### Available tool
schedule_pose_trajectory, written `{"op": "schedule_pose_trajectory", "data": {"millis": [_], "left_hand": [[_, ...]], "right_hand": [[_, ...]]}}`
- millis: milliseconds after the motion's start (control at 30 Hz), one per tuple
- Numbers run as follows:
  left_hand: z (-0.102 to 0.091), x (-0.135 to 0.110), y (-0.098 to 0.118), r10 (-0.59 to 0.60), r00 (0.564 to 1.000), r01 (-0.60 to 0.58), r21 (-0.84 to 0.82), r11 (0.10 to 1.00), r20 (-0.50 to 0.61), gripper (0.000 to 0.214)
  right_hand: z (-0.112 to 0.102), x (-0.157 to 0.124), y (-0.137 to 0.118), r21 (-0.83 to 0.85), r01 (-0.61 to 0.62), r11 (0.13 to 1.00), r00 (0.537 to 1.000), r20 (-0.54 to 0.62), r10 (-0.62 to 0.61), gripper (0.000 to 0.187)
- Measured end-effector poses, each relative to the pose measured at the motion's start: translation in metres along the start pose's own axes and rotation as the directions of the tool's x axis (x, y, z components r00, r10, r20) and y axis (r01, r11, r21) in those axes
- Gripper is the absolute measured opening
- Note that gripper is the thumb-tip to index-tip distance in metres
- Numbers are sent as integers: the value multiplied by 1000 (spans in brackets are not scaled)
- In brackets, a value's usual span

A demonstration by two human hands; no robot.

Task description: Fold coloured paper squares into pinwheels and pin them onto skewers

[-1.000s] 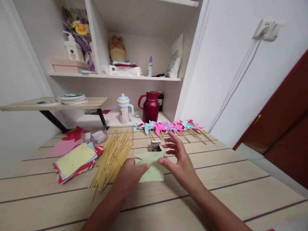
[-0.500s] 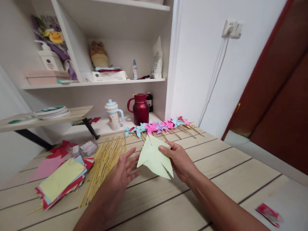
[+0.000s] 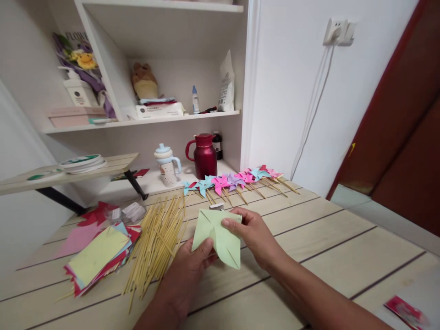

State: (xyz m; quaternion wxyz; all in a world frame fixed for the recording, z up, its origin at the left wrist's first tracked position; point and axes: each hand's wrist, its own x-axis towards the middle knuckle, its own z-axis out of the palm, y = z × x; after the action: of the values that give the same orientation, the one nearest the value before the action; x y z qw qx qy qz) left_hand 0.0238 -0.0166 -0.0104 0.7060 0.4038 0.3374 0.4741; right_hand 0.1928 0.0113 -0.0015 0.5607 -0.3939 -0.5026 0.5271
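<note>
A square of pale green paper (image 3: 220, 231), slit from its corners, is held above the tabletop between both hands. My left hand (image 3: 195, 259) pinches its lower left, thumb on top, and one flap there curls toward the middle. My right hand (image 3: 252, 231) grips the upper right edge with the thumb on the face and the fingers behind. Just beyond the paper, a small grey-and-white object (image 3: 216, 207) is partly hidden. Finished paper pinwheels (image 3: 235, 181) on sticks lie in a row farther back. Left of my hands is a spread of thin wooden sticks (image 3: 156, 243).
A stack of coloured paper sheets (image 3: 99, 256) lies at the left, with small clear plastic packets (image 3: 132, 211) behind it. A dark red jug (image 3: 205, 158) and a lidded cup (image 3: 167, 167) stand at the back. A low wooden stand (image 3: 120, 161) is at left; a red packet (image 3: 405, 311) lies near right.
My left hand has gone from spread fingers beside the green paper to pinching its lower left, where a flap now bends inward. The small grey-and-white object has come into view behind the paper.
</note>
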Motion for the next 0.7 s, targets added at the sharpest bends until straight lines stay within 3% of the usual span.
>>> {"op": "schedule_pose_trajectory", "data": {"millis": [200,467,700], "left_hand": [[3,-1,0,17,995,-7,103,995,-95,47],[-1,1,-1,78,991,-63,134,989,-113,45],[2,-4,5,132,962,-48,329,943,-238,39]], "right_hand": [[-1,0,1,-27,23,999,999,24,-22,25],[1,-1,1,-68,15,998,1000,-10,-16,26],[1,-2,1,-85,0,996,1000,15,1,27]]}}
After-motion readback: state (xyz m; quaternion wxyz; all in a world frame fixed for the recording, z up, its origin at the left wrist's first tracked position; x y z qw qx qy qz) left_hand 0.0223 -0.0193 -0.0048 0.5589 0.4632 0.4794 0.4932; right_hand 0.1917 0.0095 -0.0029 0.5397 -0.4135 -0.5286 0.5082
